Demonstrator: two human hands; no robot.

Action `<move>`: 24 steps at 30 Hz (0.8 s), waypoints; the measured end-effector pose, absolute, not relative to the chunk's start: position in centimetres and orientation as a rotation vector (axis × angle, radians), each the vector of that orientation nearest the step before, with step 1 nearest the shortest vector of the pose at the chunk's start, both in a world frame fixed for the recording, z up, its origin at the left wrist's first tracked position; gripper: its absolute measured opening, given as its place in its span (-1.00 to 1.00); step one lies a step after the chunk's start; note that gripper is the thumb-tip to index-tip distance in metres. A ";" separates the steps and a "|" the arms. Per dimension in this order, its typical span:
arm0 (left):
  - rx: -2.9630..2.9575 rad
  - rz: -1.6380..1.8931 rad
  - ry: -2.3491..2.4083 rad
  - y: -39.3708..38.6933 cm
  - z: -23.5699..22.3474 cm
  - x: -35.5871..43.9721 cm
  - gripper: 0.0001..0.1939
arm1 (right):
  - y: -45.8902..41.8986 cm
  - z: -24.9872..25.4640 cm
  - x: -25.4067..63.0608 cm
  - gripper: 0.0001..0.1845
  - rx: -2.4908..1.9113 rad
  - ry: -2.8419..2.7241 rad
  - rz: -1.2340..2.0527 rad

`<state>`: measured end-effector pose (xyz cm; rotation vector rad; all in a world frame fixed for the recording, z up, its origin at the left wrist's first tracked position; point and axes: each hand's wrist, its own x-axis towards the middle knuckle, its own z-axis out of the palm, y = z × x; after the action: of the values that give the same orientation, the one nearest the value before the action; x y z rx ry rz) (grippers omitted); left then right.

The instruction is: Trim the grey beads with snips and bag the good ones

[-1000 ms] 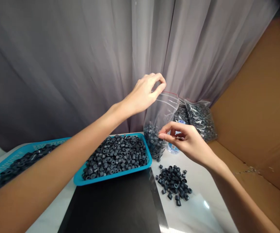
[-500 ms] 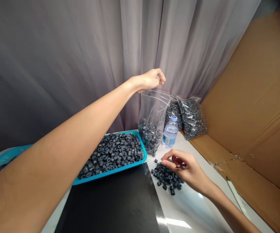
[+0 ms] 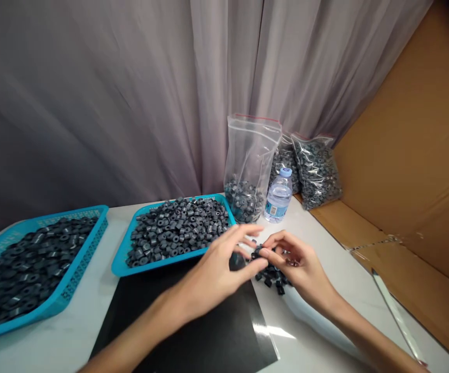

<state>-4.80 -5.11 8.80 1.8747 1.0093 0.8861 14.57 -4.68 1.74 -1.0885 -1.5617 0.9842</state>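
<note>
Our left hand point(image 3: 212, 269) is open and empty; our right hand point(image 3: 306, 267) pinches (we can't tell on what) by the loose bits point(image 3: 280, 287). Past our hands, one bag point(image 3: 248, 160) is part full, two bags point(image 3: 318, 173) look full. Left of them, blue baskets point(image 3: 121, 254) hold lots.

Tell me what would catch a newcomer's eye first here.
Probably the two bright blue baskets, the left basket and the middle basket, both heaped with small dark rings. Next, the clear bag standing behind the hands, partly filled with similar rings, with a water bottle just to its right.
</note>
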 end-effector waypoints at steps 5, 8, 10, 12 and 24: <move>1.451 1.029 1.064 -6.9 2.6 -5.0 -0.71 | -5.7 1.0 13.3 -0.68 -1.074 -1.569 1.092; 1.269 1.045 1.083 -7.4 2.0 -5.5 -0.76 | -6.1 1.5 13.1 -0.68 -1.060 -1.564 1.131; 1.174 1.027 1.095 -7.8 1.9 -5.8 -0.73 | -6.1 1.9 13.6 -0.66 -1.084 -1.539 1.123; 1.122 1.018 1.095 -8.1 1.8 -6.1 -0.72 | -5.8 2.1 14.3 -0.61 -1.172 -1.512 1.101; 0.981 1.102 0.952 -8.0 2.8 -6.4 -0.87 | -6.9 1.5 14.5 -0.64 -1.205 -1.932 0.678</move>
<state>-6.36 -7.96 2.75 0.9812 0.9519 1.1017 14.50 -6.95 1.48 -1.2048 -1.9325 0.6781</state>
